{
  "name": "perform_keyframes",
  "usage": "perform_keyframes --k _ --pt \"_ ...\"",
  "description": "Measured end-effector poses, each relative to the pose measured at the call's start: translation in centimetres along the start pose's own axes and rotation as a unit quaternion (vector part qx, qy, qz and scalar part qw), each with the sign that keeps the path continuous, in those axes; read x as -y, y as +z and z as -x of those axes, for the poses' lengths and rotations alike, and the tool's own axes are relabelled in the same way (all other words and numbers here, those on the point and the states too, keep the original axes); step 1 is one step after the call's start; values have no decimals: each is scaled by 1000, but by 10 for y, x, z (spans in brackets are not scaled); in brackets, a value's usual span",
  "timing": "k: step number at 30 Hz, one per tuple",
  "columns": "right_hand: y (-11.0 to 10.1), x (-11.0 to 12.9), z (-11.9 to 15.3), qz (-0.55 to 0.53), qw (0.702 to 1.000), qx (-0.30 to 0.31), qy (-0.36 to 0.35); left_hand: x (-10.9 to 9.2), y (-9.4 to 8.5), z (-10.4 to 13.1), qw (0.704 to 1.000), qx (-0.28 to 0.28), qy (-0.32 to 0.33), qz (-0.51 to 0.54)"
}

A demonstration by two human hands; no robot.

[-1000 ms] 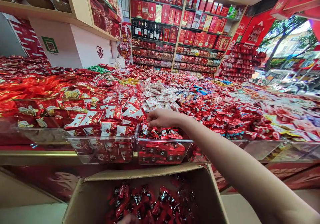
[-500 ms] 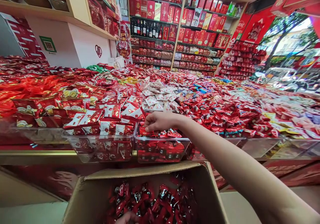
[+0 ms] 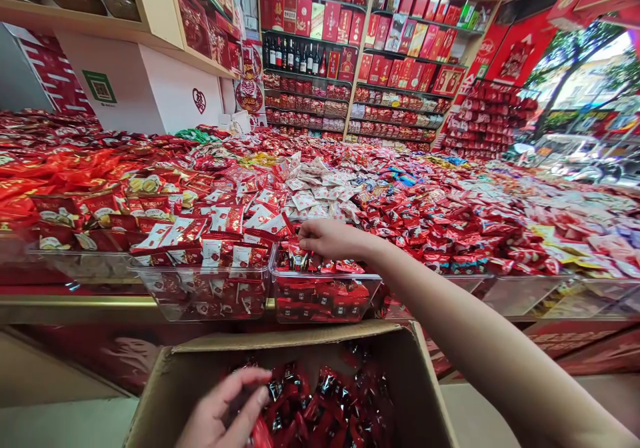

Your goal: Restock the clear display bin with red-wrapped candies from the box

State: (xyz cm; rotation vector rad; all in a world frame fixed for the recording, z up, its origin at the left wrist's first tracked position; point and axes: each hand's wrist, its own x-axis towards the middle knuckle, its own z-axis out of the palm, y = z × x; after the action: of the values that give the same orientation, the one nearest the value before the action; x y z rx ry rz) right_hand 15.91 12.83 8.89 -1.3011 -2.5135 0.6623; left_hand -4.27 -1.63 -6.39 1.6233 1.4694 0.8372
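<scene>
My right hand [image 3: 330, 240] reaches over a clear plastic bin [image 3: 330, 277] of red-wrapped candies [image 3: 325, 298]. Its fingers are curled down at the top layer; anything inside them is hidden. One shiny candy [image 3: 299, 260] stands just below the fingertips, at the bin's left part. Lower down, my left hand [image 3: 225, 408] is inside an open cardboard box [image 3: 295, 341]. Thumb and forefinger are apart, close above loose red and black candies [image 3: 320, 401] in the box. A red wrapper [image 3: 263, 433] shows under the left thumb.
Left of the bin stands another clear bin [image 3: 200, 295] with red-and-white packets. A wide counter of wrapped sweets [image 3: 425, 215] spreads behind, with white packets [image 3: 320, 188] in the middle. Shelves [image 3: 350, 68] of bottles and red boxes line the back wall.
My right hand has shifted slightly right along the bin, and the shiny candy by its fingertips now shows. My left hand has risen from low in the box, its fingers now spread.
</scene>
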Motion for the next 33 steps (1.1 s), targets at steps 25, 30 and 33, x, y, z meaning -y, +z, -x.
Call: perform_keyframes --k 25,30,33 --pt "-21 -34 38 156 980 112 52 -207 -17 -142 772 355 178 -496" --pt "-19 -36 27 132 973 177 61 -204 -19 -139 776 343 186 -495" --pt "-19 -36 27 98 966 218 102 -205 -20 -136 771 347 189 -500"
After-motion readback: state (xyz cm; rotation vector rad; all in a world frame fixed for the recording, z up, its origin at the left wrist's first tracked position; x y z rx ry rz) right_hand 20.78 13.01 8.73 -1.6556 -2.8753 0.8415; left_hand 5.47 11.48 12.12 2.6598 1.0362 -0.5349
